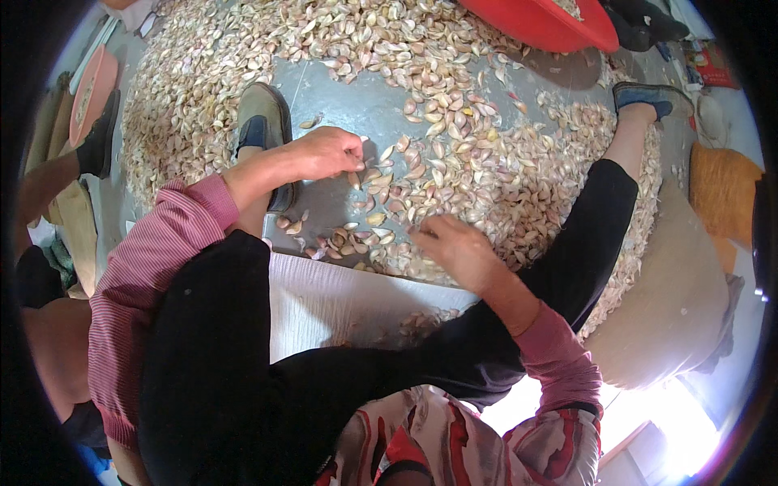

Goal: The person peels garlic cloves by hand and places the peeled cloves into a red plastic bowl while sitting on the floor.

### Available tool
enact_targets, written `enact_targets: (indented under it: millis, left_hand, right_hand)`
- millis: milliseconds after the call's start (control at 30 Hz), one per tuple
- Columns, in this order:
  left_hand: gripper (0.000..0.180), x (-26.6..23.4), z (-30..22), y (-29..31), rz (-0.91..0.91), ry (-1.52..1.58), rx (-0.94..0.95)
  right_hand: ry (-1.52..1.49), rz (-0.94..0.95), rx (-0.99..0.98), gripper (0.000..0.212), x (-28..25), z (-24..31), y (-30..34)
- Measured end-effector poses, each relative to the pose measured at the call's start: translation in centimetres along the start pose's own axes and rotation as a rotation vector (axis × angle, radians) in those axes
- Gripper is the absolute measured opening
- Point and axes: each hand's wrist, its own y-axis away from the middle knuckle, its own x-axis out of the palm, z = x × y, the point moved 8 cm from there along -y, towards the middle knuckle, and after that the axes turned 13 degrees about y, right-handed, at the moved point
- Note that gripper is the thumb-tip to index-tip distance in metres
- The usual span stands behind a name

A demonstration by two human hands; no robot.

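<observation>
Loose garlic cloves (519, 178) cover much of the grey floor (324, 89) between my spread legs. My left hand (328, 152) hovers low over a sparser patch, its fingers curled and pressed together; whatever is between them is too small to make out. One clove (355, 181) shows just under those fingertips. To the right and nearer to me, my right hand (455, 249) reaches down at the edge of the dense cloves, its fingers bent. Motion blurs its fingertips, so their grip does not show. A small cluster of cloves (348, 240) lies between the hands and me.
A white panel (304, 304) lies close in front of me, with scraps at its right. A red basin (543, 23) stands at the far right, a pink basin (93, 93) at far left. Another person's shoe (99, 138) is at left. A full beige sack (664, 300) leans at right.
</observation>
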Motion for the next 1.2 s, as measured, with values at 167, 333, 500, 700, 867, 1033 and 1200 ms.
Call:
enact_targets:
  millis: [167, 333, 500, 700, 867, 1033, 1200]
  left_hand:
    - [0.021, 1.2, -1.4, 0.4, 0.063, -0.166, 0.106]
    - [0.028, 2.3, -1.7, 0.5, 0.134, -0.195, 0.058]
    - [0.036, 6.5, -5.3, 1.9, 0.46, -0.004, 0.092]
    - [0.023, 7.4, -7.6, 2.4, 0.393, 0.312, 0.065]
    - [0.019, 7.2, -7.9, 2.4, 0.319, 0.39, 0.018]
    - [0.02, 2.4, -15.0, 2.6, 0.118, 0.758, 0.195]
    - [0.035, -9.2, -30.6, 0.0, -0.172, 0.497, 0.739]
  right_hand:
    - [-0.144, -0.025, 0.109, 0.016, 1.2, -0.5, 0.2]
    - [-0.394, -0.121, 0.27, 0.012, 1.4, -1.9, 0.5]
    - [-1.202, -0.081, 0.763, 0.022, 2.8, -4.4, 0.4]
    - [-1.214, -0.279, 0.666, 0.027, 0.5, -5.1, -0.3]
    - [-1.138, -0.251, 0.631, 0.027, -0.2, -5.8, -0.5]
    - [-1.271, -0.584, 0.821, 0.021, -3.1, -8.9, 0.1]
    - [-0.453, -0.454, 0.665, 0.026, -3.7, -9.7, -0.3]
